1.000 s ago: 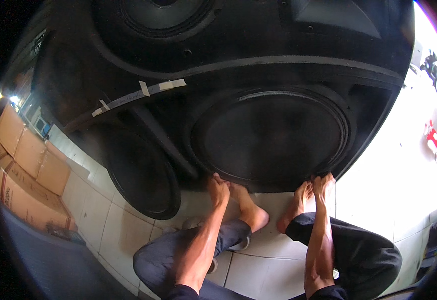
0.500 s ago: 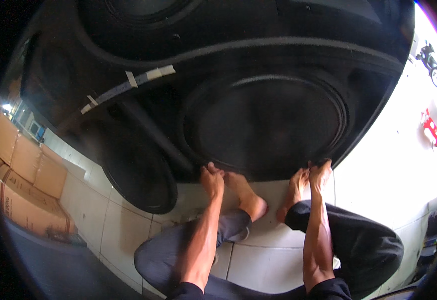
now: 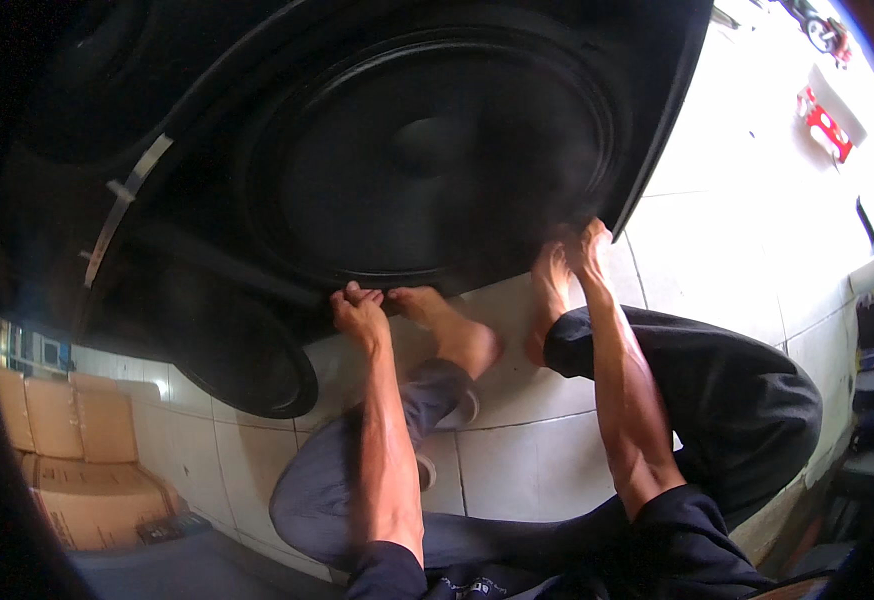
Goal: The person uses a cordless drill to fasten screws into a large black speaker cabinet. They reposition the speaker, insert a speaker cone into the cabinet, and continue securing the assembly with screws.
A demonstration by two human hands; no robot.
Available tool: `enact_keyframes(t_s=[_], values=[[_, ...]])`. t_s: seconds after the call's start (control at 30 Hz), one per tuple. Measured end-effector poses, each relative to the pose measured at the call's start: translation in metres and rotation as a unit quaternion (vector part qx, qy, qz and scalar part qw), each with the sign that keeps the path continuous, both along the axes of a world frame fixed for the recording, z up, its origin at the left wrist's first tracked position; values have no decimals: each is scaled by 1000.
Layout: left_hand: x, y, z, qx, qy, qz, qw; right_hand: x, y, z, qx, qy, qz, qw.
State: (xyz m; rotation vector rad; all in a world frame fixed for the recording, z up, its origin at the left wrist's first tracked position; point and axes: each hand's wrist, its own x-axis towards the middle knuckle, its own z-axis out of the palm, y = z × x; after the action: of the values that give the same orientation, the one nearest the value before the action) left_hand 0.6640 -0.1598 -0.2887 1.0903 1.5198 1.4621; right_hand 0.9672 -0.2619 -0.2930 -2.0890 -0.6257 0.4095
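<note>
A large black moulded panel (image 3: 207, 240) with a big round recessed disc (image 3: 437, 160) fills the upper part of the view. My left hand (image 3: 361, 312) is closed at its lower edge, with the thumb and fingers bent together against the rim. Farther right, my right hand (image 3: 590, 248) grips the same edge near the corner; its fingertips are partly hidden and slightly blurred. A strip of pale tape (image 3: 122, 205) sticks to the panel's left side. Below that, a black oval part (image 3: 252, 370) of the panel hangs over the floor.
My bare left foot (image 3: 447, 328) and right foot (image 3: 547, 295) rest on the white tiled floor (image 3: 527, 470) by the panel's lower edge. Cardboard boxes (image 3: 97, 490) are stacked at the left. A red and white object (image 3: 825, 130) and part of a motorbike (image 3: 819, 32) appear at the far right.
The whole view has turned and shifted, so the panel, boxes and floor appear moved and tilted differently. Both hands remain at the panel's lower edge.
</note>
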Motion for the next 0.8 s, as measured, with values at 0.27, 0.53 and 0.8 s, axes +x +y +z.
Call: enact_keyframes(t_s=[0.27, 0.53, 0.8], values=[[-6, 0, -3, 10, 17, 8, 1000, -5, 6, -7, -21, -41, 4, 999], [-11, 14, -29, 32, 267, 36, 963, 21, 17, -46, -32, -45, 30, 998], [-14, 4, -12, 40, 245, 42, 968, -7, 14, -14, -23, -56, 37, 997]])
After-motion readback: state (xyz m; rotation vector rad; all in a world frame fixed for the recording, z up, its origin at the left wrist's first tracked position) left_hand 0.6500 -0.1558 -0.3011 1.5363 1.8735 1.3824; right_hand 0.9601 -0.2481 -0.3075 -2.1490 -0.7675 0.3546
